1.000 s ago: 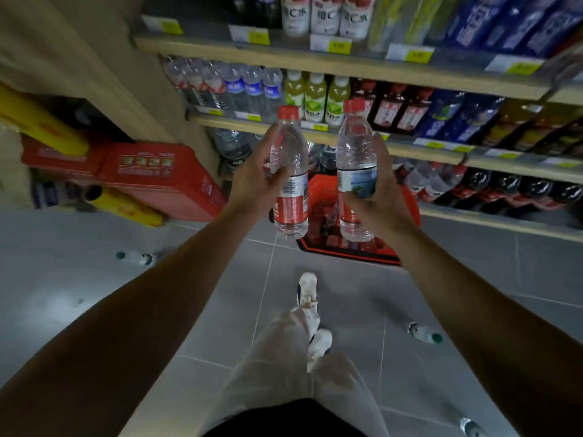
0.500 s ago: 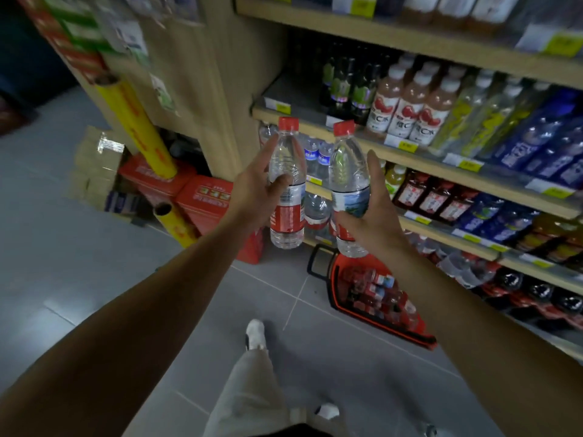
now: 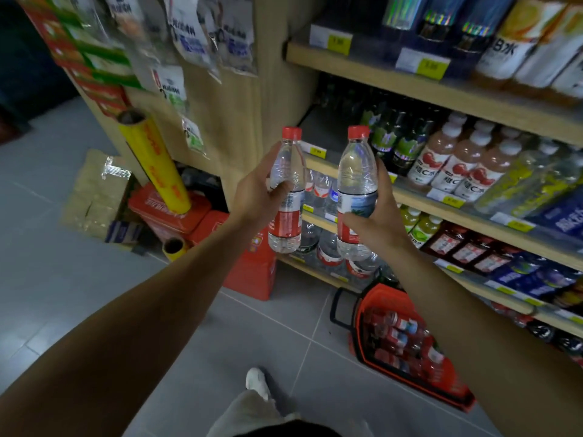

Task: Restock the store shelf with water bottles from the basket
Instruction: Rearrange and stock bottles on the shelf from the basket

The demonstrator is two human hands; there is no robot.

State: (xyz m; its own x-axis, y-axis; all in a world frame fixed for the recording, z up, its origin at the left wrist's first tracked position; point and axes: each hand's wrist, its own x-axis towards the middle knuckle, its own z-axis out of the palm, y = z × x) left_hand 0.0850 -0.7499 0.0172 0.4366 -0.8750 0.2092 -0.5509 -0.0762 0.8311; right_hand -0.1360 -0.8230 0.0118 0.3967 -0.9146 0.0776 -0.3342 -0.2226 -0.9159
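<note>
My left hand (image 3: 257, 197) grips a clear water bottle (image 3: 286, 171) with a red cap and red label, held upright. Beside it my right hand (image 3: 377, 219) grips a second red-capped water bottle (image 3: 356, 171), also upright. Both bottles hang in front of the left end of the wooden store shelf (image 3: 419, 197), where a bare dark patch of shelf (image 3: 321, 134) lies just behind them. Down on the floor at the right sits the red basket (image 3: 358, 323), with several more bottles in it. Further water bottles (image 3: 328, 247) stand on the lower shelves behind my hands.
Juice and drink bottles (image 3: 454, 165) fill the shelves to the right. Red boxes (image 3: 252, 269) and yellow rolls (image 3: 154, 162) are stacked against the wooden end panel (image 3: 233, 99) at left. The floor is grey tile (image 3: 94, 294); my leg and white shoe (image 3: 257, 381) are below.
My view has risen and swung left: the shelves now sit higher and nearer, and the basket has dropped to the lower right. Both hands still hold their bottles, lifted toward the shelf's left end.
</note>
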